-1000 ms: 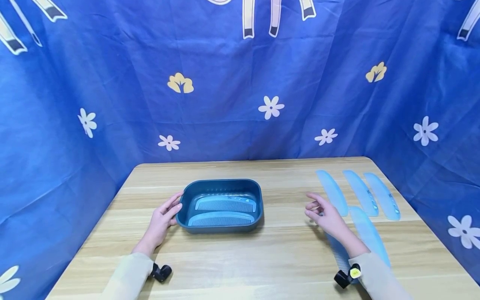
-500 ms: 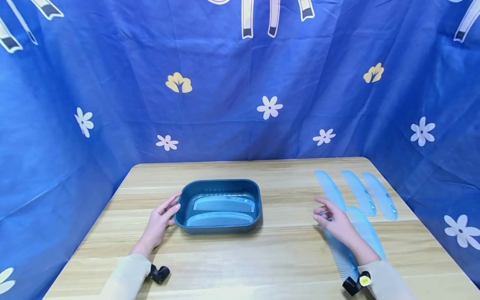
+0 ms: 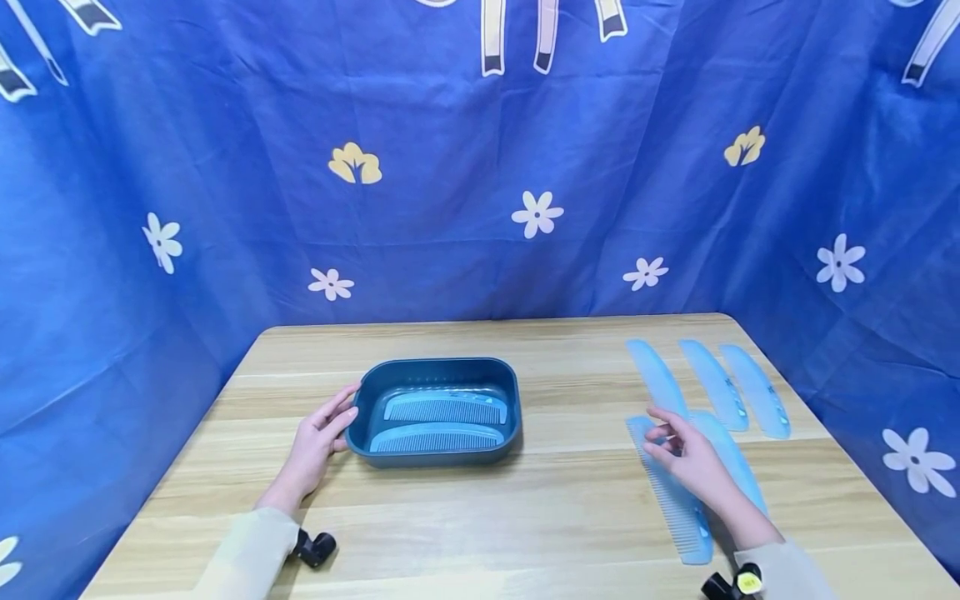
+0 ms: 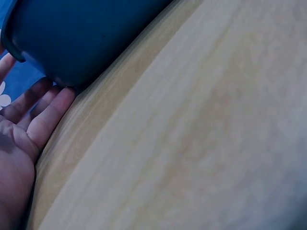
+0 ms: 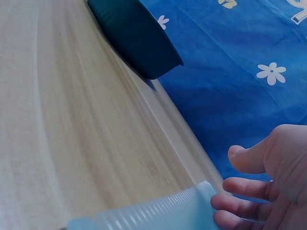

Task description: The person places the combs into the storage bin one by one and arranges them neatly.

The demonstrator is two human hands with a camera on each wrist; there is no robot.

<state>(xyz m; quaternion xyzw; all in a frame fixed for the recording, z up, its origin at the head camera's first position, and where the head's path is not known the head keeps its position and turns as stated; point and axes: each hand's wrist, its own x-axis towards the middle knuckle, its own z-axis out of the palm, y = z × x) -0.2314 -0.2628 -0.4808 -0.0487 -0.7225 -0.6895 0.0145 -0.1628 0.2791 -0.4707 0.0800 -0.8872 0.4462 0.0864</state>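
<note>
My left hand [image 3: 311, 454] rests against the left end of a dark blue rectangular bin [image 3: 433, 459], with fingertips at its rim and low on its wall [image 4: 86, 43]. Two light blue combs, one behind [image 3: 446, 398] and one in front [image 3: 438, 432], lie inside it, teeth toward me. On the right, my right hand [image 3: 701, 462] hovers over a translucent blue comb [image 3: 678, 517], its fingers loosely bent and nothing between them. That comb's toothed end [image 5: 163, 211] shows just below the fingers in the right wrist view. Another comb [image 3: 731, 454] lies partly hidden behind the hand.
Three more blue combs, a left one [image 3: 655, 375], a middle one [image 3: 712, 383] and a right one [image 3: 756, 390], lie slanted at the table's back right. A blue patterned curtain [image 3: 450, 250] stands around the wooden table [image 3: 525, 533].
My right hand has moved right and toward me, over the nearer comb, uncovering more of it. The left hand stays at the bin. The head view has shifted slightly.
</note>
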